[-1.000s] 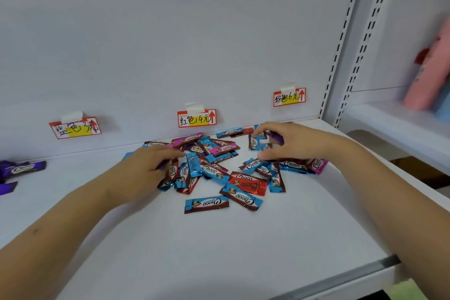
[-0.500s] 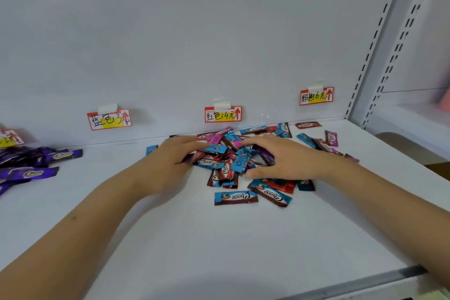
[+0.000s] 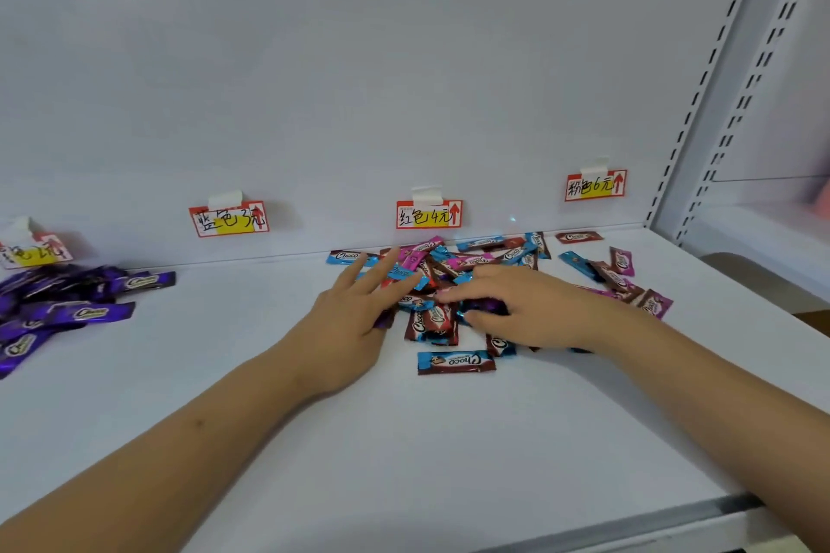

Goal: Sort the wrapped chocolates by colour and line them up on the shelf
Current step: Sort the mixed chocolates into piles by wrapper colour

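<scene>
Mixed heap of blue, red and pink foil-wrapped chocolates (image 3: 467, 269) lies by the white shelf's (image 3: 404, 453) back edge. The left hand (image 3: 355, 319) rests on it, fingers spread straight; the right hand (image 3: 525, 310) curls around a purple wrapped chocolate (image 3: 487, 306). Sorted purple wrapped chocolates (image 3: 58, 305) sit at the left edge

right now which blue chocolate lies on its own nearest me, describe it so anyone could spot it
Start at the white shelf and find the mixed pile under the red-bordered middle price tag. Just in front of that pile lies the lone blue chocolate, flat, lengthwise, touching no other wrapper.
</scene>
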Demonstrator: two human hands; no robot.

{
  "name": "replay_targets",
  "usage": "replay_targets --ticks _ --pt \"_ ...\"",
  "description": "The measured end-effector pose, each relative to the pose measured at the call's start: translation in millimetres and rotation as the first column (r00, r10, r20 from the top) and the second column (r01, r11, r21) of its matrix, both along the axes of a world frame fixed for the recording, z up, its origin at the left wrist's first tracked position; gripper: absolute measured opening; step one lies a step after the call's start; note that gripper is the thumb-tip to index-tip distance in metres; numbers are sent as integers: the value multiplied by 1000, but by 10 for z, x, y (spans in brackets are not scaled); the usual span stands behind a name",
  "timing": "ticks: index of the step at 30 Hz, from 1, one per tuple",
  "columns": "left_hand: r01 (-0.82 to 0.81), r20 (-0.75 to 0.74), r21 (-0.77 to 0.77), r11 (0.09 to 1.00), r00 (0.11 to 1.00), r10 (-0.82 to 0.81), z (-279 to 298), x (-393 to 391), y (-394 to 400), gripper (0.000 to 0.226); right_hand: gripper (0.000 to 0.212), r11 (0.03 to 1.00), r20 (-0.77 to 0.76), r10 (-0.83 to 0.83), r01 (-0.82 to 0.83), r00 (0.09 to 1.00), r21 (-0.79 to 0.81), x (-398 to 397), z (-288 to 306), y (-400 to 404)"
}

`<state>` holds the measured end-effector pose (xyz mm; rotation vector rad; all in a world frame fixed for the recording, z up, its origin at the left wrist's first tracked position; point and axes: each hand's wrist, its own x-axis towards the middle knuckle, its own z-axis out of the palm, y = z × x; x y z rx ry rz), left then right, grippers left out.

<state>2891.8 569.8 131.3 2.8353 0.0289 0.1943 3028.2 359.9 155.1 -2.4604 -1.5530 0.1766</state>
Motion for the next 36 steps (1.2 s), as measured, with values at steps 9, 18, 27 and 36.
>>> replay_targets --ticks 9,18,27,36 --pt "-13 95 124 992 995 1 37 336 -3 64 36 985 -24 -142 144 990 99 128 132 149" --pt "-60 143 -330 942 983 113 -11 384 198 46 19 956 220 -289 295 932 6 318 145 441" --pt "-42 219 -394 918 966 138 -5 363 225 38 20 969 -57 -230 234 972 83 379 52 521" --pt "-140 270 -518 844 909 317 98 232 200 23 11 874 -195 -373 414 907 254 568 172 194"
